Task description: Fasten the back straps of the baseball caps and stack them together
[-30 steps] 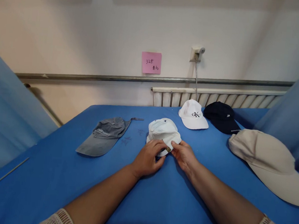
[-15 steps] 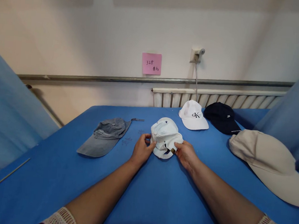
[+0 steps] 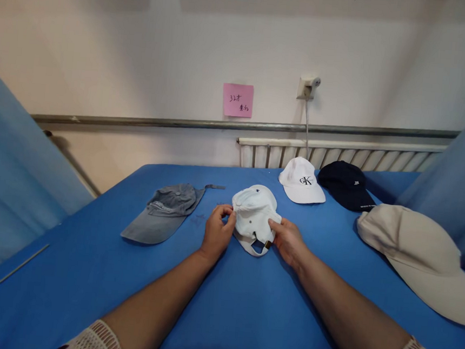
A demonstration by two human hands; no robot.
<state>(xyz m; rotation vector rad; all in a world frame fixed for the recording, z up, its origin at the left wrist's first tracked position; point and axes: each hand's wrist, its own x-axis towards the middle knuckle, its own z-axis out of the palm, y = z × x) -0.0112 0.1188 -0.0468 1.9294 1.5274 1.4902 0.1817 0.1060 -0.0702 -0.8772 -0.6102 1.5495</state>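
A pale white baseball cap rests on the blue cover in front of me, its back opening and strap with a brass-coloured buckle toward me. My left hand pinches the cap's left edge between thumb and fingers. At the opposite side my right hand grips the edge near the buckle, thumb on top and the other fingers partly hidden behind the fabric. To the left lies a grey cap with its strap end stretched out. Behind and to the right sits a white cap with black CK letters.
A dark navy cap and a large beige cap lie on the right. Beyond the blue-covered bed are a metal rail, a radiator and a plugged-in socket. Blue curtains hang at both sides.
The pale cap's back has opened out, with its strap lower and the opening wider. My left hand has shifted slightly up along the cap's left edge. The other caps stay put.
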